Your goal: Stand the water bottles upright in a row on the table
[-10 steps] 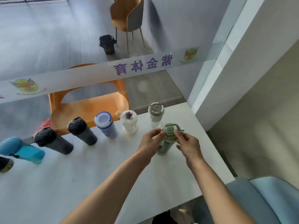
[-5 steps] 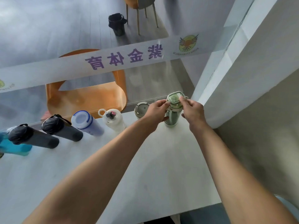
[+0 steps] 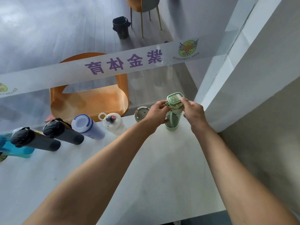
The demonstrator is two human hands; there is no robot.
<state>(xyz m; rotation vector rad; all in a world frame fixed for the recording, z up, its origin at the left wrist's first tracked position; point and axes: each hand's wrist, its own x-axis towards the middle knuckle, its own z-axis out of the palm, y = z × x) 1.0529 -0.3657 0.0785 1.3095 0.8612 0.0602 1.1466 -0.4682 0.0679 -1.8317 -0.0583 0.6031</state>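
We are looking down from head height at a white counter pushed against a glass wall. Both of our bare arms are reaching forward to the far right corner. Our left hand and right hand are gripping a green water bottle from either side near its cap, fingers curled around it. The bottle is standing upright with its base on the counter, just beside a white pillar on the right.

A row of bottles is running leftward along the back edge. Just beside the green one, partly hidden behind our left hand, a bottle with a grey round lid is standing. Next are sitting a white bottle with a loop handle, a pale bottle with a blue-rimmed cap, two dark grey bottles and a blue bottle at the left edge, partly cut off. The wide lens is making these appear to lean outward.

Beyond the glass, a frosted band with purple lettering is crossing the view. Behind it we are seeing an orange chair, a dark waste bin and the legs of a second chair on a grey floor.
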